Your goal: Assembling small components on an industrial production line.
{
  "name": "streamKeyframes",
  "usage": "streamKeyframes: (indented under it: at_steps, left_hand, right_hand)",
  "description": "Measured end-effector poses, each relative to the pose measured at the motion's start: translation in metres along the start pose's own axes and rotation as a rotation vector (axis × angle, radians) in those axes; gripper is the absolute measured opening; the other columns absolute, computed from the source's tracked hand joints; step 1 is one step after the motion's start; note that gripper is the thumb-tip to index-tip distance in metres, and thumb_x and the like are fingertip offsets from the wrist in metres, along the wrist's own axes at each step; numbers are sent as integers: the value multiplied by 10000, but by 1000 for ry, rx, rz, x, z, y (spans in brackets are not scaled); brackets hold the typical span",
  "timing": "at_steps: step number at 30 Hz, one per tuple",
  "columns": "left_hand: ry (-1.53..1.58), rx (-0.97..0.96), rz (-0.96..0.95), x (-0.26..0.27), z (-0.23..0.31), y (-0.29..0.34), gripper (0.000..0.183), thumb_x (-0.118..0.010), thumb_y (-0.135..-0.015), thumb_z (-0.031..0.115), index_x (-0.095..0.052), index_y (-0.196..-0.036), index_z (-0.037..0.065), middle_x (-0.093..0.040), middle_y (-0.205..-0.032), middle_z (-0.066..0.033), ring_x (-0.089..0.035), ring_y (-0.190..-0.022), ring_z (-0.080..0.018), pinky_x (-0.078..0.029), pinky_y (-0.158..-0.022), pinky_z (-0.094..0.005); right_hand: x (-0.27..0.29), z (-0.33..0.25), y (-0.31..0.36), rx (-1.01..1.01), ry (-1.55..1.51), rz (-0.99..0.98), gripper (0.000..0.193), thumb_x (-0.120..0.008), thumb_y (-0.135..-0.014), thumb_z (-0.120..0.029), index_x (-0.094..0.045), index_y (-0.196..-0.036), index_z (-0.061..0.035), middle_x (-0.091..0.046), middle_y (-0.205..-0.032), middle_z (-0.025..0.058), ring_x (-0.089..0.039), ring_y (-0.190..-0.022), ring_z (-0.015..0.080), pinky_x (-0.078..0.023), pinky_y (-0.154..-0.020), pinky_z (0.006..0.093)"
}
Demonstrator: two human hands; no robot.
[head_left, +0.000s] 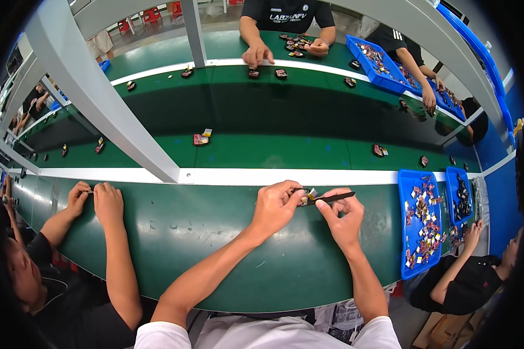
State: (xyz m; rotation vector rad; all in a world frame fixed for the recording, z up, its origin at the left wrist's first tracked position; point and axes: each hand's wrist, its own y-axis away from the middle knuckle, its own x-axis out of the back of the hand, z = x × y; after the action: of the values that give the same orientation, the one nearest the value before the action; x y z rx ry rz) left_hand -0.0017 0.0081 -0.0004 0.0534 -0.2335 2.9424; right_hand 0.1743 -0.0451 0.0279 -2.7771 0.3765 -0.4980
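Observation:
Above the green workbench, my left hand (pixel 273 205) is closed on a small dark part (pixel 305 198) with pale and yellow bits on it. Its exact kind is too small to make out. My right hand (pixel 343 218) pinches a pair of black tweezers (pixel 335 197), whose tips point left and meet the part. Both hands are close together, just short of the white rail. To their right lies a blue tray (pixel 403 232) holding many small red, yellow and white pieces.
Beyond the white rail (pixel 233 176), a green conveyor (pixel 262 154) carries small parts (pixel 202 138). A grey post (pixel 99 87) rises at left. A smaller blue tray (pixel 461 195) holds black pieces. Co-workers sit on both sides and opposite, where another blue tray (pixel 375 64) stands.

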Motion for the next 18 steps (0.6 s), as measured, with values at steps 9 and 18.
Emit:
streamKeyframes:
  at_steps: [9,18]
  left_hand:
    - [63,-14,-91,3,8,1,163,-691,-958,43,-717,-1085,-55,-729,-788,-83,-598,-569,-68,-486,-505,-230]
    - [79,23,-118,7,9,3,172,-679,-966,41,-717,-1109,-47,-726,-787,-85,-602,-557,-76,-481,-490,-226]
  right_hand:
    - [4,-1,-4,-260,-372,-45,167,-731,-884,74,-628,-1010,34,-685,-830,47,-608,-681,35,-428,-565,166]
    - [5,-10,-6,-343,-382,-61,168,-725,-879,86,-623,-1006,44,-722,-895,111,-709,-805,120,-530,-664,197]
